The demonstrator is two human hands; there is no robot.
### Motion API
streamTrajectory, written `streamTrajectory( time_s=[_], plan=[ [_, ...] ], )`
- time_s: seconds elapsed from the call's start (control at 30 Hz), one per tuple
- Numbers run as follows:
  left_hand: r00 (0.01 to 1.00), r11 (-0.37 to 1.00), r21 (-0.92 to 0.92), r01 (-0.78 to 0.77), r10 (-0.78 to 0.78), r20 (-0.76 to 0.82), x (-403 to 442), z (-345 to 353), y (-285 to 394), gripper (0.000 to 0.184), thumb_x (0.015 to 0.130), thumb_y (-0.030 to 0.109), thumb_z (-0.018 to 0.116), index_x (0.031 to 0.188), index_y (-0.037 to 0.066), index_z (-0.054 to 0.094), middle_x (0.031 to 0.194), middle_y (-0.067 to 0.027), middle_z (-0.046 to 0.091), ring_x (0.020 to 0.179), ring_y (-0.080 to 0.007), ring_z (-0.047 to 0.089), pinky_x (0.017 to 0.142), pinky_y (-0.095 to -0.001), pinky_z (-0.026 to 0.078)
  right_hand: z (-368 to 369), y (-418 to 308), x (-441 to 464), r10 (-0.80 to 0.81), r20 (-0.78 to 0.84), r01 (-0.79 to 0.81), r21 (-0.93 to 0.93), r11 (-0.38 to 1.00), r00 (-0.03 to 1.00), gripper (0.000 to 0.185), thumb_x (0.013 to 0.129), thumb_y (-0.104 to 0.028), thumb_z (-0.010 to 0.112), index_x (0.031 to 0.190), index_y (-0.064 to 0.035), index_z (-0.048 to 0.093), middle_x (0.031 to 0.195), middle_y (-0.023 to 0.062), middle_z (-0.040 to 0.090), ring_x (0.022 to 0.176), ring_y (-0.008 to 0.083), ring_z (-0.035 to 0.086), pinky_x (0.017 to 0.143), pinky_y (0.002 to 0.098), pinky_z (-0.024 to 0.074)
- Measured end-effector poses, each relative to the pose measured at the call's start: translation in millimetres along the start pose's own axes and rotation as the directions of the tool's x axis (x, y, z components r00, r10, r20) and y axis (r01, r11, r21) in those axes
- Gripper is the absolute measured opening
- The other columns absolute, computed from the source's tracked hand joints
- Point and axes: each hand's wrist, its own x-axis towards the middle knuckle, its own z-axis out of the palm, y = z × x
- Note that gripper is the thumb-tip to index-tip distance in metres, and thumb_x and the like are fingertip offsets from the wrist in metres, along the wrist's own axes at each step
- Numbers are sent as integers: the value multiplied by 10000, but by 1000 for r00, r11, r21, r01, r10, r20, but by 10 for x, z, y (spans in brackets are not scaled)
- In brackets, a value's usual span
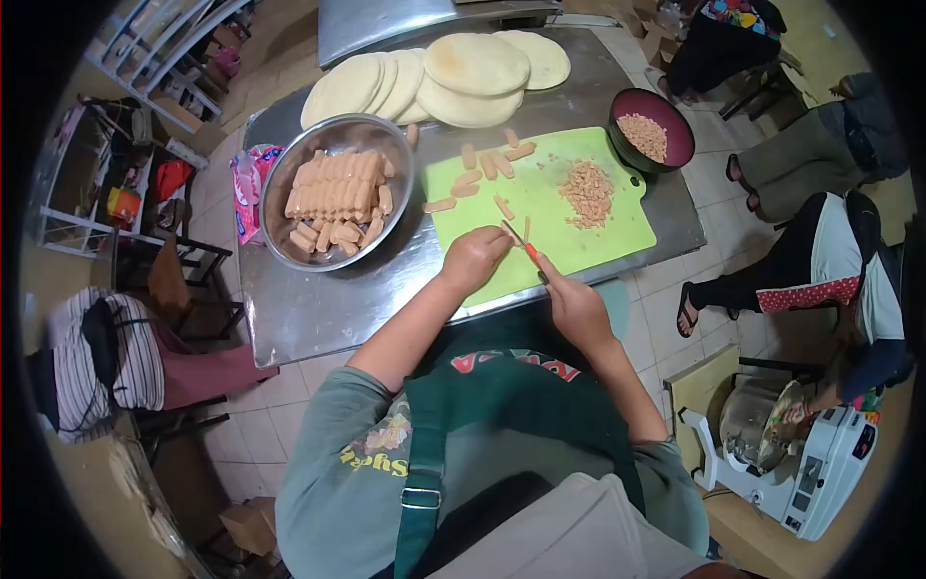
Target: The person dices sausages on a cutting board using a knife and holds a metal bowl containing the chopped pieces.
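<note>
Two bare hands are over the green board [569, 256]. Your right hand [576, 307] is closed around the red handle of a small knife [531, 251], and its blade points at your other fingertips. Your left hand [475, 259] is curled, fingers bent and close together, down on the board by the blade — I can't tell if it pinches a bit of sausage, as the fingers hide that spot.

Some sausage pieces [488, 166] lie loose on the board, past your left hand. A pile of tiny chopped bits [586, 193] sits on the right part. The dark red bowl [683, 125], with more tiny bits inside, covers the far right corner of the board. On your left is the big metal bowl [268, 227], full of sausages, with a pink bag [249, 183] beside it. Round flat breads [477, 66] lie past the board, on the metal table [318, 314].

Off the table, a person in a stripy top [135, 349] is on your left. More people are on your right — one has an arm at a white mixer [834, 473].
</note>
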Motion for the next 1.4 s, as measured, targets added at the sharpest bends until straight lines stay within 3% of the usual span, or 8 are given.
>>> streamTrajectory(
  time_s=[0.4,0.47,0.8,0.87,0.97,1.2,1.27,1.4],
  plan=[
    [999,1000,3,-13,13,-30,44,-15,-5,132,717,71,659,847,45,664,846,-94,637,744,-255,629,638,-332,513,5,-25,120,12,48,-11,-41,999,999,566,760,-22,476,1309,-162,473,549,154,515,490,335,535,489,446,436],
    [999,1000,2,-10,10,-50,54,-8,-3,123,718,72,663,839,48,666,839,-88,640,744,-250,631,641,-330,515,-43,-77,148,135,179,-124,-69,990,975,502,834,-69,502,1323,-166,448,675,207,572,622,371,570,578,456,445],
    [999,1000,15,23,-22,-49,8,-9,58,107,718,84,672,822,62,667,827,-73,642,734,-238,631,636,-324,517,-28,-28,-213,78,85,-79,2,997,993,512,826,-54,469,1328,-153,439,600,181,554,557,361,563,541,464,447],
    [999,999,7,35,-35,-36,8,-4,54,91,724,89,668,812,69,662,809,-71,635,720,-240,626,623,-329,514,-87,-34,-291,165,166,-171,25,985,972,514,840,-48,495,1336,-164,424,738,233,583,670,400,573,608,466,449],
    [999,1000,5,25,-24,-41,12,-13,60,80,732,93,662,809,71,657,791,-71,626,704,-245,620,609,-336,510,-81,77,-415,109,115,-118,73,990,987,512,851,-84,482,1345,-193,408,653,206,570,615,389,568,576,490,438],
    [997,1000,-13,3,-4,-82,41,-5,62,49,759,109,620,763,60,625,737,-76,579,691,-255,596,583,-360,497,-254,95,-475,131,137,-148,119,982,982,505,845,-73,483,1332,-195,427,715,227,587,659,391,584,608,472,455],
    [998,1000,2,3,-3,-64,41,-5,52,76,768,117,618,825,69,631,748,-70,586,705,-250,600,597,-356,497,-281,112,-463,201,214,-235,149,960,956,491,856,-70,472,1334,-173,433,911,242,617,800,392,609,699,410,488],
    [997,1000,-31,-3,1,-74,77,-38,87,161,773,125,620,927,80,629,833,-76,602,759,-254,603,626,-352,497,-296,215,-456,230,257,-295,253,921,939,471,862,-82,461,1324,-171,451,1034,225,604,890,368,613,763,368,488]
  ],
)
